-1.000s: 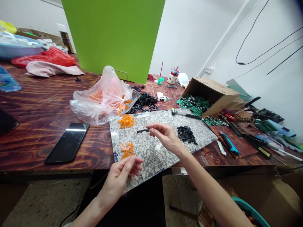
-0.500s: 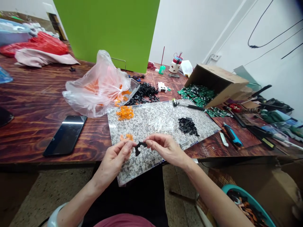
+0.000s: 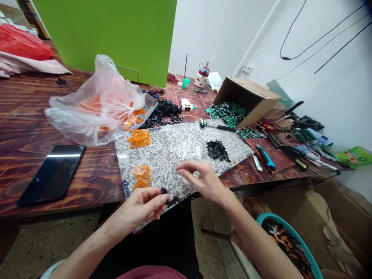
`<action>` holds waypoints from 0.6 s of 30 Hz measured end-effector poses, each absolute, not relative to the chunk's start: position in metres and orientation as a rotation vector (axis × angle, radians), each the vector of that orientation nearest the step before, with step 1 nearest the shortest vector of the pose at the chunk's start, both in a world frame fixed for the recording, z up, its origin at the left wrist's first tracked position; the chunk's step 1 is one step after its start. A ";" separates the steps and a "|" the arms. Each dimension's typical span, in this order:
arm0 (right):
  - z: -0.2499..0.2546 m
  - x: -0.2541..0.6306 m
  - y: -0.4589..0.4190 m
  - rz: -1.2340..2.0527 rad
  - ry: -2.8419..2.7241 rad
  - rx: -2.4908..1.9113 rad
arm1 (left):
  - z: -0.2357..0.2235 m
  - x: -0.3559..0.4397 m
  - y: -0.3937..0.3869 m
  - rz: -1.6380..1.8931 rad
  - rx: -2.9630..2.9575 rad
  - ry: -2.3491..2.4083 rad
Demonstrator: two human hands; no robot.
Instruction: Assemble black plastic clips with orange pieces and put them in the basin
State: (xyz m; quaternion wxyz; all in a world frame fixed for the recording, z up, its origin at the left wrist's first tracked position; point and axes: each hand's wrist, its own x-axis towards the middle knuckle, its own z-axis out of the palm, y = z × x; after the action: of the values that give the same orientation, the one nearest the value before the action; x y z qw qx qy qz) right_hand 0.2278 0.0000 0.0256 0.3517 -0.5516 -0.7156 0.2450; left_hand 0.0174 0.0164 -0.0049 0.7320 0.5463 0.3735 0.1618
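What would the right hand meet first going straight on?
The right hand points toward the upper orange pieces on the speckled sheet; they look first in line, but depth is unclear.

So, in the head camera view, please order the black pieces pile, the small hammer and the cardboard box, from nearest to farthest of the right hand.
From the right hand:
1. The pile of black plastic pieces, ahead and right, on the speckled sheet.
2. The small hammer, at the sheet's far edge.
3. The cardboard box, tipped, beyond the hammer.
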 end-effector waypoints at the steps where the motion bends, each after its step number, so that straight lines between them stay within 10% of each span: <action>1: 0.023 0.242 0.003 0.500 -1.855 -1.531 | -0.004 0.018 0.015 0.386 1.180 0.836; 18: 0.005 0.294 0.001 0.153 -1.774 -1.954 | -0.004 0.021 0.002 0.722 0.921 0.874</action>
State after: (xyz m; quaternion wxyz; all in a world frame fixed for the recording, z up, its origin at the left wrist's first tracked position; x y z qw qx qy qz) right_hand 0.2935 0.0014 0.0051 0.2464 -0.7163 -0.6505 0.0560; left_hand 0.0207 0.0022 -0.0043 0.7450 0.4206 0.3992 0.3298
